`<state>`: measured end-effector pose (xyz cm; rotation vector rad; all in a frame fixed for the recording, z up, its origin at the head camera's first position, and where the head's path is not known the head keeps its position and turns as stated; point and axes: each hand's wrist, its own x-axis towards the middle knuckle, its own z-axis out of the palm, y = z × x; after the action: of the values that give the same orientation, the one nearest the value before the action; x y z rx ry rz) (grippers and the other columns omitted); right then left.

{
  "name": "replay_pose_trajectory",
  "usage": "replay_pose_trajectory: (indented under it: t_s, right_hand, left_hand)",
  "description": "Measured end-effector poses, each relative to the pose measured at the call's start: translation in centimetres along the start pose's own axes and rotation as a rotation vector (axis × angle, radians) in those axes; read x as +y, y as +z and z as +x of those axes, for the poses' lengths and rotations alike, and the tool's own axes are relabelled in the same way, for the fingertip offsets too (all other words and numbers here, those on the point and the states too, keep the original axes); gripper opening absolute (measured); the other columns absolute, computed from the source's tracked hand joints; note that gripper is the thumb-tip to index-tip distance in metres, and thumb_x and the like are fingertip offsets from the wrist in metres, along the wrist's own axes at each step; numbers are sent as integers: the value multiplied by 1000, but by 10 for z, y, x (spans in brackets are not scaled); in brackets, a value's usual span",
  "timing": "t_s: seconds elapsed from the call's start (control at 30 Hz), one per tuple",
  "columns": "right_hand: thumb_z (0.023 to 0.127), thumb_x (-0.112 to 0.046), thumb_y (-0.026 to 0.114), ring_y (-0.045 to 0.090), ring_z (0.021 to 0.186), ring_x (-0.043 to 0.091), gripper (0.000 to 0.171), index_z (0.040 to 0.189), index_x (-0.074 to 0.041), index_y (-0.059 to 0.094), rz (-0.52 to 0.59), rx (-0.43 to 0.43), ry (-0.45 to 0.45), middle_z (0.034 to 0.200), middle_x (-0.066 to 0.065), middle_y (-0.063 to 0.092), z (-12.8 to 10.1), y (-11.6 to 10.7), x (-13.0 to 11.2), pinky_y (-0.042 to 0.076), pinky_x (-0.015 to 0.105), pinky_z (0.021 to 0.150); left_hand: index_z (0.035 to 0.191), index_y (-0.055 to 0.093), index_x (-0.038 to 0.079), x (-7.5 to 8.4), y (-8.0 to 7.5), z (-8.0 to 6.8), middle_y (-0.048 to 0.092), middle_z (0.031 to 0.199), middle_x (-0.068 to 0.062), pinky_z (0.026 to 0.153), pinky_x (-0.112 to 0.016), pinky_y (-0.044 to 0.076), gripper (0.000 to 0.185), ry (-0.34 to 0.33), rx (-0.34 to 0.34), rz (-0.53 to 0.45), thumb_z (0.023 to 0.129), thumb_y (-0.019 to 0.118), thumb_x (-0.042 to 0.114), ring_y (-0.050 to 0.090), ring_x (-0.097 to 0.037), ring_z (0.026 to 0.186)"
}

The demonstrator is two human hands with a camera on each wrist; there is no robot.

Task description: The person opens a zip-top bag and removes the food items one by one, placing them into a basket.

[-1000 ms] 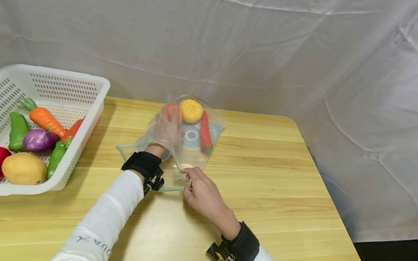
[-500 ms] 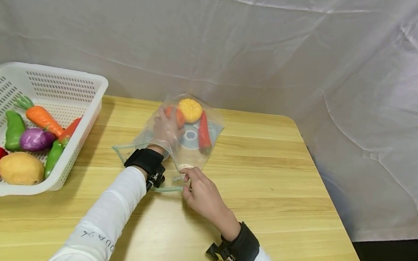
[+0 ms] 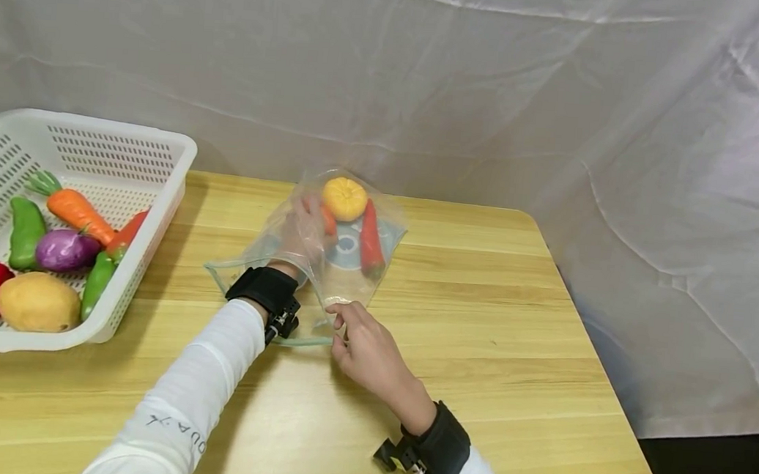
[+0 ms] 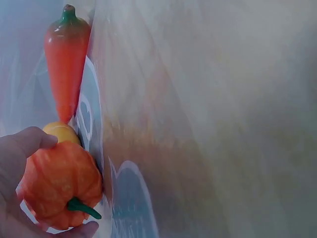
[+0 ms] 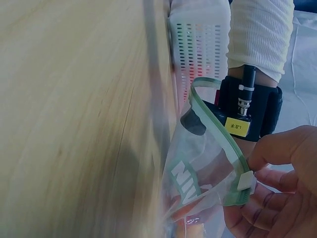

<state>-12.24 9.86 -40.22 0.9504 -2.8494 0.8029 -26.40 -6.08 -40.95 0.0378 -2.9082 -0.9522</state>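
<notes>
- Looks to be placing an orange pumpkin (image 4: pixel 60 181) deep inside a clear bag (image 3: pixel 348 282) with the left hand (image 3: pixel 301 237), while steadying the bag's mouth with the right hand (image 3: pixel 366 350).
- Gripping the orange pumpkin on the left, with thumb and fingers curled around opposite sides.
- Pinching the corner of the bag on the right, at the white slider (image 5: pixel 245 181) on the green strip (image 5: pixel 217 126).
- Seems to call next for loosening the left grip and drawing back out through the mouth without dragging the orange pumpkin along, while holding the corner firm on the right.
- Lies inside the bag, towards its far end, to the left of a yellow pumpkin (image 3: pixel 345 199) and a red pepper (image 3: pixel 371 240); cannot tell whether touching either.
- Shows a round, ribbed orange body with a short green stem pointing away from the palm; looks hazy through the film in the head view.
- Should handle as a firm thing, probably apt to roll if let go carelessly.
</notes>
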Motion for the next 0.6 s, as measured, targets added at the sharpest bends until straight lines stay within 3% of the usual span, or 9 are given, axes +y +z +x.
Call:
replay_pose_trajectory:
  t_s: [0.27, 0.5, 0.6]
  right_hand:
    - [80, 0, 61, 50, 68, 8, 38, 117, -5, 56, -6, -1, 11, 90, 1, 56, 1, 0, 0, 40, 15, 57]
    - [80, 0, 62, 51, 69, 9, 38, 118, -5, 56, -5, 7, 9, 89, 1, 56, 1, 1, 0, 41, 15, 58]
    - [80, 0, 61, 52, 70, 9, 39, 118, -5, 56, -3, 11, 8, 90, 1, 56, 1, 1, 0, 42, 15, 58]
  left_hand:
    - [132, 32, -2, -2, 2, -3, 29, 127, -29, 86, -50, 48, 72, 0, -12, 16, 76, 72, 22, 52, -46, 100]
    - [135, 32, 1, -2, 3, -7, 38, 129, -31, 97, -52, 40, 72, 8, -66, 110, 81, 69, 32, 46, -47, 112]
    - [141, 27, 2, -2, 4, -9, 35, 133, -31, 100, -54, 37, 78, -1, -80, 98, 81, 68, 30, 41, -50, 117]
